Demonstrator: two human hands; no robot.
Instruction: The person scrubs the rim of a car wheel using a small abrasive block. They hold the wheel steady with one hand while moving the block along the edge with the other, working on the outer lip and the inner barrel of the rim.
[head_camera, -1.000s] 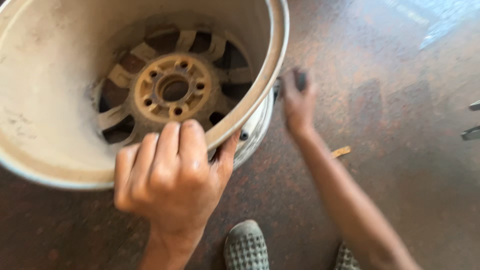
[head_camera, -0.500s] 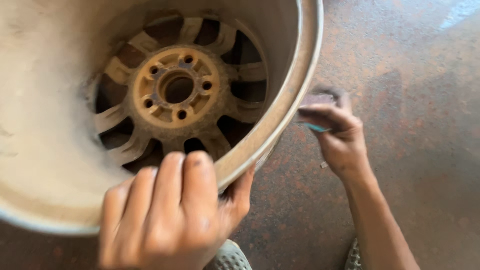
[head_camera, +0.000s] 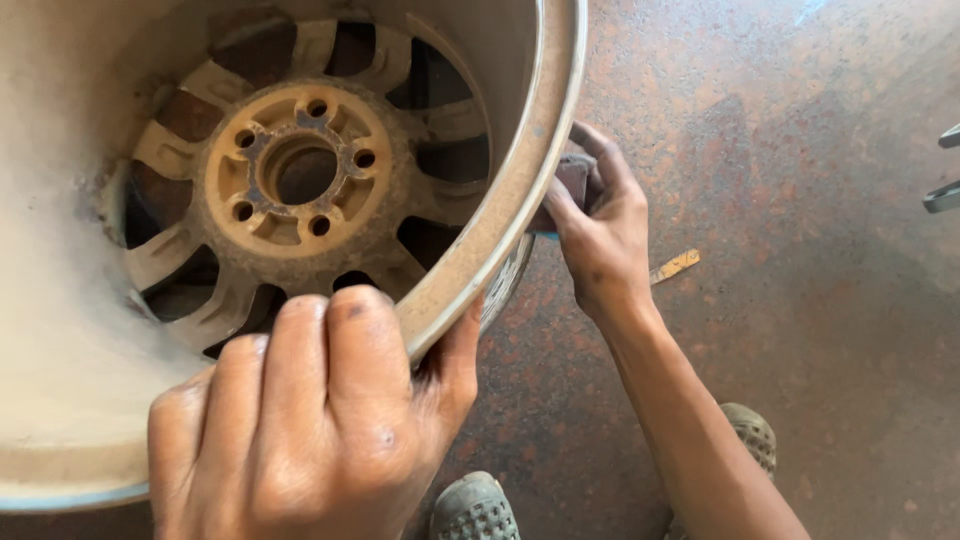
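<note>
Alloy wheel rim stands on the reddish concrete floor, open barrel facing up toward the viewer; rusty hub with bolt holes visible deep inside, spokes around it. It fills the left and far part of the scene.

Left hand: closed over the near lip of the rim, fingers curled inside the barrel, thumb on the outer side. Wrist low, knuckles up. A firm bracing hold.

Right hand: just right of the rim, forearm running in from the near right. Fingers pinched narrow around a small dark abrasive block, which is pressed against the outer face of the lip.

Judgement on technique: the block should lie flat to the curve, not on an edge, with even pressure along the lip. The bracing hand ought to keep the rim from rolling or tipping under each push; fingers inside should stay clear of the worked spot.

Also noted: two grey shoes at the near edge, a small yellowish scrap on the floor, metal ends at far right.
</note>
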